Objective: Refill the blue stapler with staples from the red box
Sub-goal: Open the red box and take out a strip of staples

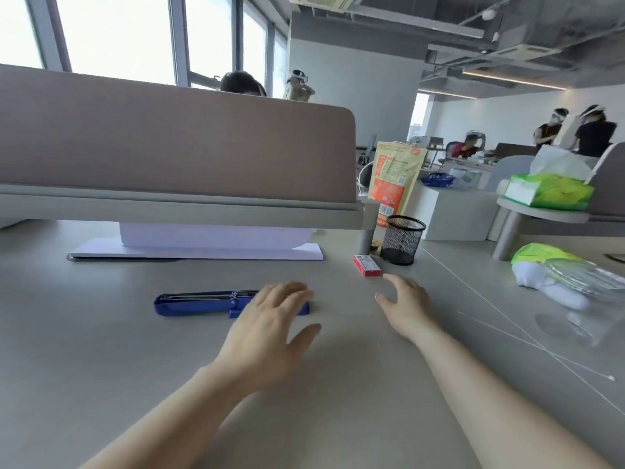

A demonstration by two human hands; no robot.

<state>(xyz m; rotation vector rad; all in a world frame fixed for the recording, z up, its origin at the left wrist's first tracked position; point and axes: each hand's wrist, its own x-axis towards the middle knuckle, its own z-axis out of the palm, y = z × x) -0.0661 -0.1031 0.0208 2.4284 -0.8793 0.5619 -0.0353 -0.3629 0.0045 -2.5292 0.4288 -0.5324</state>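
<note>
The blue stapler lies flat on the grey desk, swung fully open with its metal staple channel facing up. My left hand hovers over the stapler's right end with fingers spread, hiding that end; it holds nothing. The small red box of staples lies closed on the desk, farther back and to the right. My right hand is open just in front of the box, fingertips a short way from it and not touching.
A black mesh pen cup stands right behind the red box, by a shelf leg. White paper lies under the shelf and divider panel. A clear plastic container and green tissue packs are at right.
</note>
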